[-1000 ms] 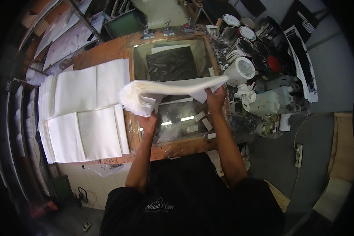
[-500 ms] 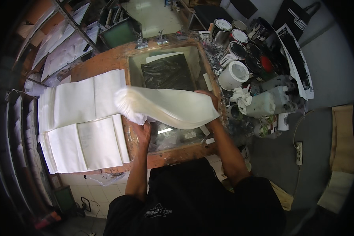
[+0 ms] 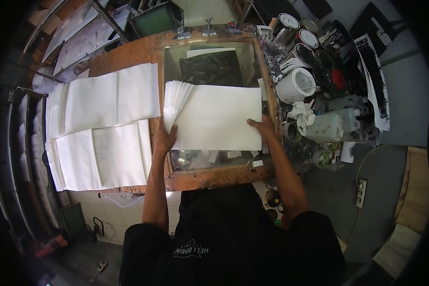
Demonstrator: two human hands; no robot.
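Note:
A stack of flat white sheets [image 3: 219, 117], perhaps paper or thin fabric, lies level over a glass-topped wooden frame [image 3: 178, 177] in the table. Its left edge fans out in thick folded layers. My left hand [image 3: 164, 138] grips the near left edge, thumb on top. At the right edge my right hand [image 3: 263, 127] pinches the stack, its thumb on the upper face. The other fingers of both hands are mostly hidden at the edges. To the left, two more white stacks, a far one [image 3: 93, 102] and a near one [image 3: 119, 155], lie side by side.
Paint cans [image 3: 304, 56], a white bucket [image 3: 295, 86] and translucent jugs [image 3: 326, 125] crowd the right side. Metal hinge clamps [image 3: 209, 28] line the table's far edge. Under the glass lies a black sheet [image 3: 212, 69]. Racks [image 3: 21, 143] stand at far left.
The stack was bent and held up in the air; now it lies flat above the glass, its left edge fanned. My hands have shifted to its two side edges.

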